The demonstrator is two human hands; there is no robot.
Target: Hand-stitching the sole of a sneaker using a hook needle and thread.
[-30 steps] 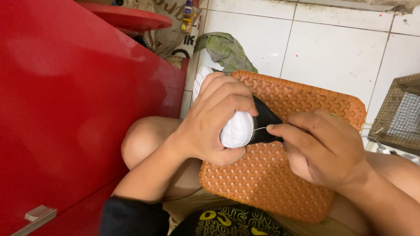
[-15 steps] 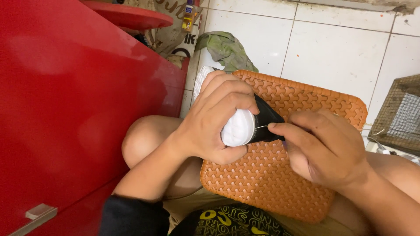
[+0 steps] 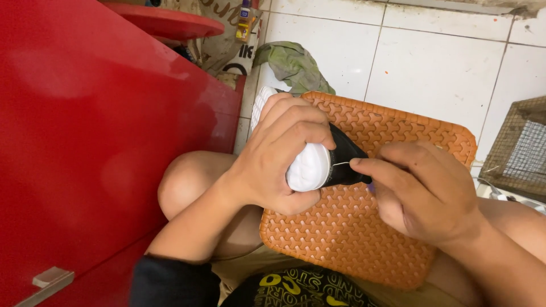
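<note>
My left hand (image 3: 273, 159) is wrapped around a shoe with a white ribbed sole (image 3: 310, 167) and a black upper (image 3: 344, 159), held over an orange woven plastic mat (image 3: 369, 227) on my lap. My right hand (image 3: 424, 190) pinches a thin pale thread (image 3: 340, 164) that runs from its fingertips to the seam between sole and upper. A needle cannot be made out. The toe end of the white sole (image 3: 260, 102) sticks out beyond my left fingers.
A red cabinet (image 3: 85, 142) with a metal handle (image 3: 51, 278) stands close on the left. A crumpled green cloth (image 3: 296, 65) lies on the white tiled floor (image 3: 432, 68). A wire mesh cage (image 3: 520, 148) sits at the right edge. A red lid (image 3: 165, 23) is behind.
My right hand has shifted slightly right, drawing the thread a little tighter from the shoe. My left hand keeps its hold.
</note>
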